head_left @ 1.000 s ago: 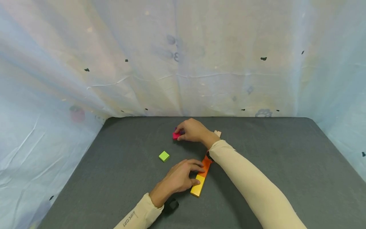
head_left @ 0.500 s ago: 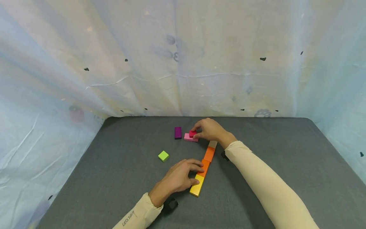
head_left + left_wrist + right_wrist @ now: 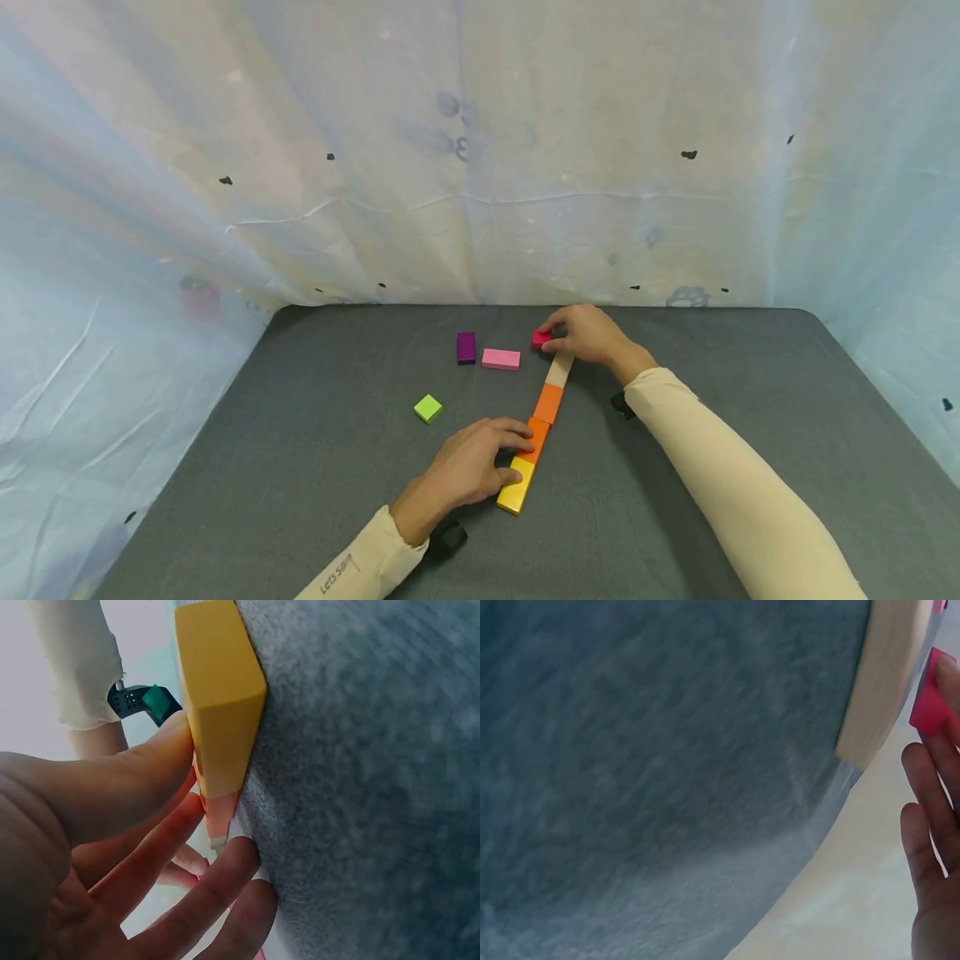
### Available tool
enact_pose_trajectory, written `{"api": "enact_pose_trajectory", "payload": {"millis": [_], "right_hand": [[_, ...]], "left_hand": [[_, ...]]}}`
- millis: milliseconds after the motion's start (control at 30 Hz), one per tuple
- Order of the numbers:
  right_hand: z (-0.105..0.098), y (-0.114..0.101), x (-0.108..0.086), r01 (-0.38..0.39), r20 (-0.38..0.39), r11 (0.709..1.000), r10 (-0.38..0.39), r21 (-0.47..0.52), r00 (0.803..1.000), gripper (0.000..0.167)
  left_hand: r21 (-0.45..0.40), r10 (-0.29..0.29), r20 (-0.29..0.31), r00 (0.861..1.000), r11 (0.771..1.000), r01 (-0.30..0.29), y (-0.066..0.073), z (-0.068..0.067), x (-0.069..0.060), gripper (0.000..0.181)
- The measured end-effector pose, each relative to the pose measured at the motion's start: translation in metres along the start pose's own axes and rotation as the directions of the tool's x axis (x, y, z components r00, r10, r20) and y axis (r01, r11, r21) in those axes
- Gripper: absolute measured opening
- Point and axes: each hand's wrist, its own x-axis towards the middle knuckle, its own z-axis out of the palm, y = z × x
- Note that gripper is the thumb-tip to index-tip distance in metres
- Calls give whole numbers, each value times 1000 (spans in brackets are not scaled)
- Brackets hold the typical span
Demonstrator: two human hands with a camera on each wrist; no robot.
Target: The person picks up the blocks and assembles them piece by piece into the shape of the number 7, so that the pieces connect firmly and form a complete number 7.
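A line of blocks slants across the table: yellow (image 3: 516,487) nearest, then orange (image 3: 549,403), with a beige block (image 3: 559,370) at the far end. The left hand (image 3: 472,467) rests with relaxed, spread fingers on the yellow and orange blocks; its thumb touches the yellow block (image 3: 217,682) in the left wrist view. Between thumb and finger the right hand (image 3: 592,335) pinches a red block (image 3: 540,339), just beyond and left of the beige block's far end. In the right wrist view the red block (image 3: 931,697) is beside the beige block (image 3: 881,682).
A purple block (image 3: 466,348) and a pink block (image 3: 501,359) lie left of the red block. Nearer, a lime green block (image 3: 428,408) lies left of the line. Behind the grey table (image 3: 705,400) hangs a pale curtain (image 3: 570,233).
The right hand has carried the red block rightward, from beside the purple block, past the pink one, to the line's far end. The left hand has stayed in place.
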Motion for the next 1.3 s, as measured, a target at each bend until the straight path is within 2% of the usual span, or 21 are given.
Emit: {"api": "enact_pose_trajectory", "payload": {"millis": [167, 333, 567, 733, 967, 1300], "right_hand": [[-2, 12, -5, -40, -41, 998, 43, 54, 998, 29], [-2, 24, -11, -75, -79, 995, 80, 62, 994, 30], [-1, 33, -14, -132, -87, 984, 143, 120, 986, 31], [-2, 36, -15, -164, -98, 981, 174, 105, 980, 31], [1, 39, -19, -207, -78, 973, 215, 104, 973, 31], [2, 38, -20, -195, -37, 975, 200, 105, 979, 25]], "left_hand": [[23, 3, -6, 1000, 1000, -3, 2, 0, -1, 38], [15, -5, -3, 1000, 1000, 5, 3, 0, -2, 39], [29, 10, 0, 1000, 1000, -10, 3, -1, -2, 38], [24, 13, -3, 1000, 1000, -13, 2, 0, -1, 38], [23, 13, -22, 1000, 1000, -13, 2, 1, -1, 38], [24, -9, -30, 1000, 1000, 10, 5, 2, -2, 38]]}}
